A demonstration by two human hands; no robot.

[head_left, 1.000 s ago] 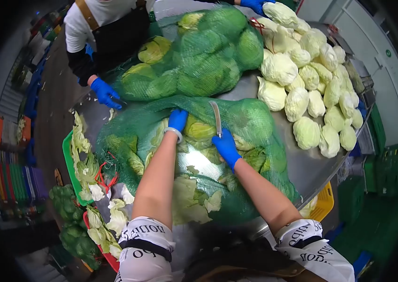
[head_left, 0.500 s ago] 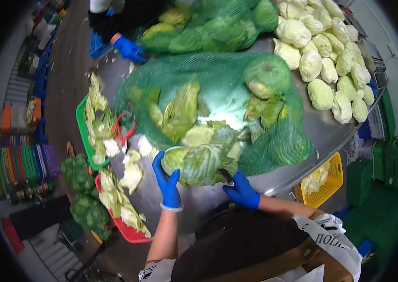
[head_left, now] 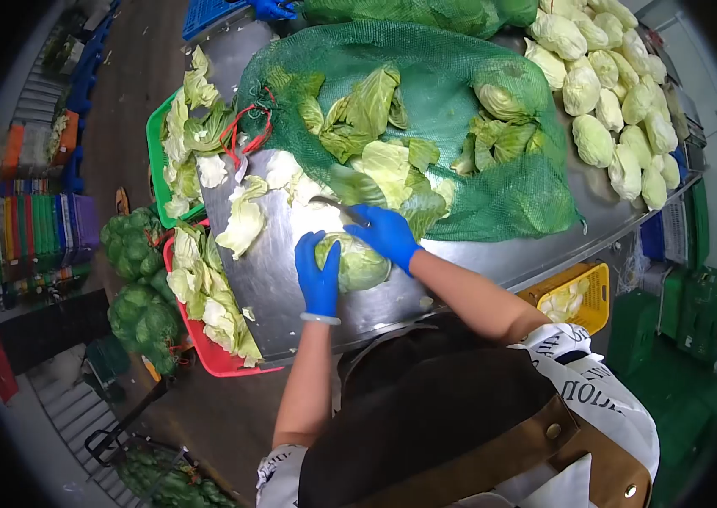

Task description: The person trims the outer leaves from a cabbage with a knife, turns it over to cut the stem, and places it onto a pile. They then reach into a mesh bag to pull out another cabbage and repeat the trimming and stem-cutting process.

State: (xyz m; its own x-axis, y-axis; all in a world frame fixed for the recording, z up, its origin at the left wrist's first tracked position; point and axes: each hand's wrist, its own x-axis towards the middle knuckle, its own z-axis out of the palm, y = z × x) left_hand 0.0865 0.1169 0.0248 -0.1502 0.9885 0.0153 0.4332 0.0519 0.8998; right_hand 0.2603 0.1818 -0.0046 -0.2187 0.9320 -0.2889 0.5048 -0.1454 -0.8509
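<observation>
A pale green cabbage head [head_left: 363, 267] sits on the metal table [head_left: 278, 309] in front of me. My left hand [head_left: 318, 275], in a blue glove, grips its left side with fingers and thumb. My right hand [head_left: 386, 237], also gloved in blue, is closed around a knife [head_left: 343, 207] just above the cabbage's far side. The blade points to the left and is partly blurred. Loose outer leaves [head_left: 386, 173] lie beyond my hands on a green net bag [head_left: 435, 85]. A whole cabbage [head_left: 502, 89] is inside the net.
Trimmed pale cabbages [head_left: 595, 140] are piled at the back right. Leaf scraps fill a green crate [head_left: 155, 152] and a red crate [head_left: 210, 351] on the left. A yellow basket [head_left: 600, 296] stands below the right edge. Another person's blue-gloved hand [head_left: 272, 8] shows at the top.
The cabbage has come nearer to me, and its outer leaves now lie apart on the net. My right hand has moved the knife from the cabbage's near right to its far side. The view has shifted.
</observation>
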